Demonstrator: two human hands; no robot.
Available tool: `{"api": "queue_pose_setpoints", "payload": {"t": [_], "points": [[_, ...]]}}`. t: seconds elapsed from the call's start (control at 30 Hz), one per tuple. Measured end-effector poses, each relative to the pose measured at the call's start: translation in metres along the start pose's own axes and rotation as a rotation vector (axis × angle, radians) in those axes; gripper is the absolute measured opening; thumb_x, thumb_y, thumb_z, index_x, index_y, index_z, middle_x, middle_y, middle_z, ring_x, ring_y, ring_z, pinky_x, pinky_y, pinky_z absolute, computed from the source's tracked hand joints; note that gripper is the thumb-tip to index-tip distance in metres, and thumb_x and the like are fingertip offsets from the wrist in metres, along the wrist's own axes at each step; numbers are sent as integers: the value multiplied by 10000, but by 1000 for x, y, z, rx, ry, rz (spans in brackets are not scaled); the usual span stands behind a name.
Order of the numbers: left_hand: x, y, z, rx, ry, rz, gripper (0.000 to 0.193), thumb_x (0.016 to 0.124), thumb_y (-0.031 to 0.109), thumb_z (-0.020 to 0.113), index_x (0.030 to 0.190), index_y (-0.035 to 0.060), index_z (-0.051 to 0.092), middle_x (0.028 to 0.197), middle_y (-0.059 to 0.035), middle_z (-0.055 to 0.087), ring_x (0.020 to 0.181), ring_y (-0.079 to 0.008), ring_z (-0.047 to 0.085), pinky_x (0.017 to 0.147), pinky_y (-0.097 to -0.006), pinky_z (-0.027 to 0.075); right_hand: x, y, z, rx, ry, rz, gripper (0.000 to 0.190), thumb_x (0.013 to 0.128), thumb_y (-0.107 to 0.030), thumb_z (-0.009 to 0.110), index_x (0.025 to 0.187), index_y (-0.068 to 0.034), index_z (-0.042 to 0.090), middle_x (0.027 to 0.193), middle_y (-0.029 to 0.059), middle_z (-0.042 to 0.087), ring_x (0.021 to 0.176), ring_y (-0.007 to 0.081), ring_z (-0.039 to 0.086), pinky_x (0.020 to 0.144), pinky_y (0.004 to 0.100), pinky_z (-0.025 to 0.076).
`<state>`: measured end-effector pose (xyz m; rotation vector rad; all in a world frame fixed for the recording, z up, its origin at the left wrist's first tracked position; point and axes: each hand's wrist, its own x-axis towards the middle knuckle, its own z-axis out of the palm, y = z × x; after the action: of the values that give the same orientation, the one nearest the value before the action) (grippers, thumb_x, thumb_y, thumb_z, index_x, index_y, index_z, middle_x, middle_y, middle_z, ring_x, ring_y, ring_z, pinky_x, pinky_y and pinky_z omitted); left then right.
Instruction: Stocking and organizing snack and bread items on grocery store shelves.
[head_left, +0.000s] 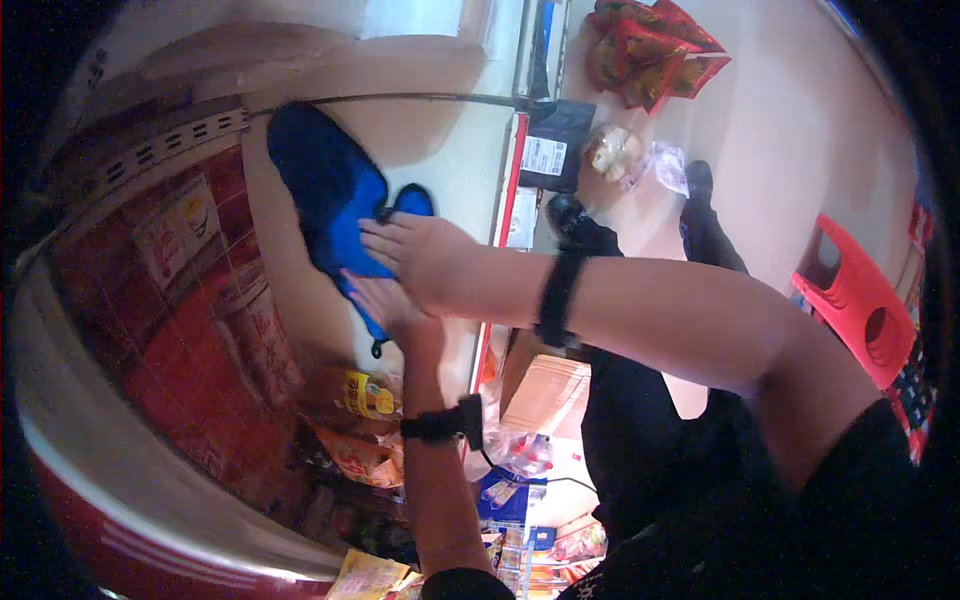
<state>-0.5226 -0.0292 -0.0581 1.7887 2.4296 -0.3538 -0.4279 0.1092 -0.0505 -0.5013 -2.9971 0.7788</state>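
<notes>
A blue and black oven mitt (322, 180) lies flat on a white tabletop (469, 150), its rounded black end pointing to the top left. Its small thumb (414, 198) sticks out beside my right hand, and a hanging loop (377, 349) shows at the cuff end. My right hand (424, 259) rests palm down on the blue middle of the mitt, fingers stretched out. Just below it, my left hand (394, 307) lays its extended fingers on the mitt near the cuff. The two hands touch or nearly touch and partly cover the mitt. Both wrists wear black bands.
A red edge strip (514, 180) borders the tabletop. Nearby lie a black labelled parcel (559, 146) and a clear bag (615, 154). Red packets (652, 56) lie farther up. A red plastic stool (855, 307) stands right; cardboard (547, 394) and snack packets (367, 394) sit lower down.
</notes>
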Motion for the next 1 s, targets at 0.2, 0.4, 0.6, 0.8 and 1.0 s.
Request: {"api": "queue_pose_setpoints", "payload": {"t": [0.2, 0.4, 0.6, 0.8, 1.0], "points": [[47, -75, 3, -15, -104, -116, 613, 898, 276, 399, 1326, -148, 288, 1422, -333, 251, 1384, -421, 136, 1127, -491, 73, 127, -16, 32, 312, 152, 125, 507, 776, -295, 598, 1217, -54, 526, 1325, 71, 486, 1198, 214, 435, 1017, 331, 307], [9, -13, -4, 12, -69, -57, 584, 895, 260, 410, 1307, -142, 310, 1409, -335, 269, 1371, -426, 163, 1117, -499, 101, 35, -14, 36, 271, 404, 15, 376, 770, -254, 593, 1093, -61, 585, 1209, 76, 570, 1065, 213, 507, 942, 319, 373], [16, -25, -2, -2, -147, -110, 556, 893, 244, 421, 1288, -137, 331, 1396, -337, 287, 1358, -432, 190, 1107, -506, 128, 51, 5, 27, 192, 109, -77, 396, 784, -233, 585, 1136, -53, 570, 1222, 54, 569, 1106, 197, 502, 945, 330, 377], [18, -91, -11, -18, -161, -233, 527, 890, 228, 432, 1268, -131, 353, 1383, -339, 305, 1345, -437, 217, 1098, -513, 155, 142, -45, 39, 418, 155, 76, 282, 868, -225, 502, 1096, -71, 565, 1156, 61, 591, 1072, 214, 523, 916, 341, 412], [-43, -25, -8, -25, -103, -211, 499, 888, 212, 443, 1249, -126, 374, 1371, -341, 324, 1332, -442, 245, 1088, -521, 182, 30, -59, 30, 514, -115, -127, 232, 935, -230, 420, 983, -86, 595, 1057, 70, 629, 986, 234, 565, 862, 341, 460]]}}
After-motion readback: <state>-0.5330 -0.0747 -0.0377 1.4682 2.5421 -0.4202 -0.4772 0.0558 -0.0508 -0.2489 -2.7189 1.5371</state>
